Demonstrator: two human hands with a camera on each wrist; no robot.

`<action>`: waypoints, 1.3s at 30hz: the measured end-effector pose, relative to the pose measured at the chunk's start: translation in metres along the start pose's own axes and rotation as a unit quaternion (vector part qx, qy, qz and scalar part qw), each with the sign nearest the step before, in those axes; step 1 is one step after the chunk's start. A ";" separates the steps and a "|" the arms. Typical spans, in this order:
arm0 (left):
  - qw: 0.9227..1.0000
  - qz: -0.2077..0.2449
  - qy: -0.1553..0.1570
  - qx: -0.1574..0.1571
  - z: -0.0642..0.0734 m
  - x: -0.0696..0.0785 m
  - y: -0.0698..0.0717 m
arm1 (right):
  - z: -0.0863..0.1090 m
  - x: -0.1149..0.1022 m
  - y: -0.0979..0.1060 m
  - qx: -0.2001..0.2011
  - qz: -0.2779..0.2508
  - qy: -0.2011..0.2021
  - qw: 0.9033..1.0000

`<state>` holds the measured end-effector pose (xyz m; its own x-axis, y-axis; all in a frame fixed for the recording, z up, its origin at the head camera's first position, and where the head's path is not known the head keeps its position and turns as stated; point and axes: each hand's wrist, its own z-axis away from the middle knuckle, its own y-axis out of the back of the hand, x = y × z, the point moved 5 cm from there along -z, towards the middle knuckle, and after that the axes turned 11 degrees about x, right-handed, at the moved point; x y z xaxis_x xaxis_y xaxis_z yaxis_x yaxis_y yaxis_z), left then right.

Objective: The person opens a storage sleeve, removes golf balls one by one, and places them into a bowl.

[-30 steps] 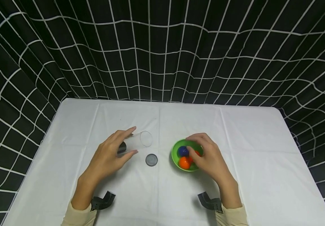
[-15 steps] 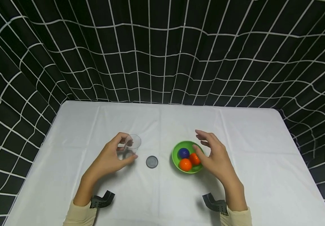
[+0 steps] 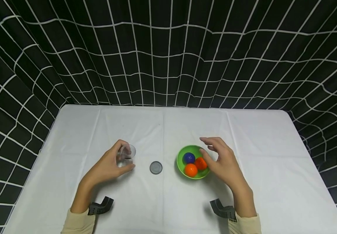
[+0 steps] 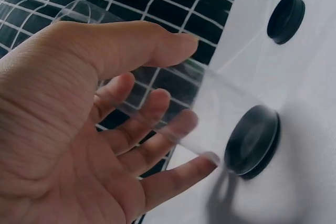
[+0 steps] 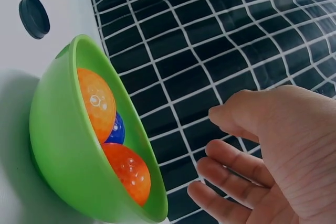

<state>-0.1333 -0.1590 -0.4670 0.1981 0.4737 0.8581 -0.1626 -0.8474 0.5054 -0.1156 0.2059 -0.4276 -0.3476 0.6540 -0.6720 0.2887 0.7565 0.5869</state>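
My left hand (image 3: 108,164) holds a clear plastic tube (image 3: 128,152) upright at left of centre, thumb on one side and fingers on the other. The left wrist view shows its dark grey base cap (image 4: 252,141) at the table end. My right hand (image 3: 222,164) hovers beside and partly over the right rim of a green bowl (image 5: 63,135), fingers loosely bent around nothing. Inside the bowl lie a blue ball (image 3: 189,158), an orange ball (image 3: 191,170) and a red-orange ball (image 3: 201,163).
A round dark grey lid (image 3: 156,167) lies on the white-covered table (image 3: 162,201), between the tube and the bowl. Black curtains with white netting (image 3: 168,58) stand along the table's back and sides.
The tube, tilted or lying toward the right a second ago, now stands upright in my left hand, slightly further left. My right hand has drawn back to the right from the bowl.
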 end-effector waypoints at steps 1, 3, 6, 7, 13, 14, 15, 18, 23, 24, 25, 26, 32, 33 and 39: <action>1.000 -0.009 0.002 -0.001 0.000 -0.001 0.002 | 0.000 0.000 -0.001 -0.002 0.000 0.000 1.000; 1.000 -0.027 0.004 -0.002 0.001 -0.002 0.005 | -0.001 -0.001 -0.002 -0.006 -0.001 0.001 1.000; 0.999 -0.044 0.002 0.001 0.000 -0.005 0.008 | -0.003 -0.003 -0.004 -0.011 -0.004 0.002 1.000; 0.999 -0.044 0.003 0.000 0.000 -0.006 0.008 | -0.004 -0.003 -0.004 -0.012 -0.003 0.003 1.000; 0.998 -0.041 0.027 -0.024 -0.001 -0.010 0.002 | -0.006 -0.003 0.002 0.001 0.005 0.000 1.000; 0.998 -0.047 0.029 -0.026 0.000 -0.011 0.001 | -0.005 -0.002 0.003 0.002 0.007 -0.001 1.000; 0.998 -0.058 0.027 -0.026 0.001 -0.011 0.000 | -0.005 -0.001 0.005 0.003 0.008 -0.002 1.000; 0.994 -0.105 0.015 -0.021 0.006 -0.013 0.000 | -0.003 0.002 0.010 0.004 0.016 -0.001 1.000; 0.983 -0.181 -0.001 -0.024 0.020 -0.016 0.009 | -0.001 0.013 0.021 0.014 0.034 0.006 0.999; 0.982 -0.189 -0.001 -0.024 0.023 -0.017 0.012 | 0.000 0.017 0.023 0.019 0.038 0.007 0.999; 0.981 -0.194 -0.003 -0.021 0.025 -0.017 0.015 | 0.001 0.020 0.026 0.023 0.041 0.009 0.999; 0.980 -0.199 -0.005 -0.016 0.026 -0.017 0.018 | 0.002 0.023 0.028 0.027 0.044 0.010 0.999; 0.971 -0.229 -0.029 0.065 0.025 -0.020 0.038 | 0.011 0.042 0.039 0.037 0.074 0.011 0.997; 0.968 -0.235 -0.038 0.084 0.024 -0.020 0.041 | 0.013 0.045 0.041 0.036 0.079 0.011 0.996; 0.946 -0.252 -0.102 0.178 0.016 -0.022 0.049 | 0.021 0.062 0.044 0.027 0.118 0.007 0.993</action>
